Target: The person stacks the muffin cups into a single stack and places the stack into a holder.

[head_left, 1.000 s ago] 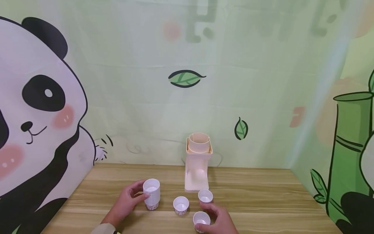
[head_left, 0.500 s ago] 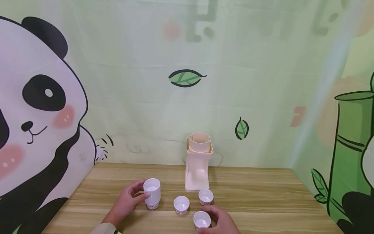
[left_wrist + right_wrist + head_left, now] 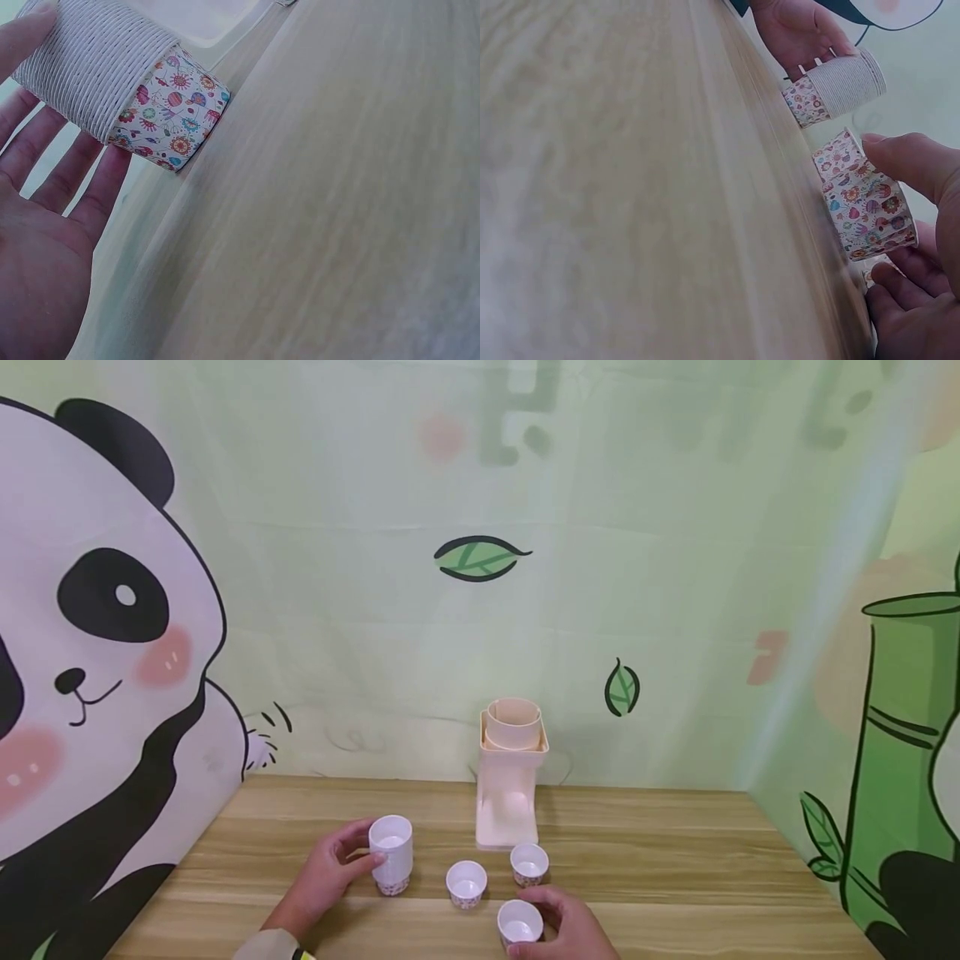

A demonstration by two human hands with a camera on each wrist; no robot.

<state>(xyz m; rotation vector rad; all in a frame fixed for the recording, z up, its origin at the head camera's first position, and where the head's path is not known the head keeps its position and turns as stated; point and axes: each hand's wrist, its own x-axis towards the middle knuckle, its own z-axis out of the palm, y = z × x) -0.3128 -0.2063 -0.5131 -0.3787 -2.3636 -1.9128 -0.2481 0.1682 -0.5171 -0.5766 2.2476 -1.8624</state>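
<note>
In the head view my left hand holds a tall stack of nested white paper cups, standing upright on the table. The left wrist view shows the stack's many ribbed rims and the flowered side of its lowest cup. My right hand is around a single paper cup, thumb on the near side and fingers on the far side. That cup's flowered print shows in the right wrist view. Two more single cups stand close by, a middle cup and a back cup.
Behind the cups stands a pale pink dispenser-like stand with a round tube on top. The wooden table runs back to a printed cloth backdrop with a panda and bamboo.
My right thumb and fingers have shifted slightly on the front cup, and the fingertips now stand clear of the back cup. My left hand and the stack hold still.
</note>
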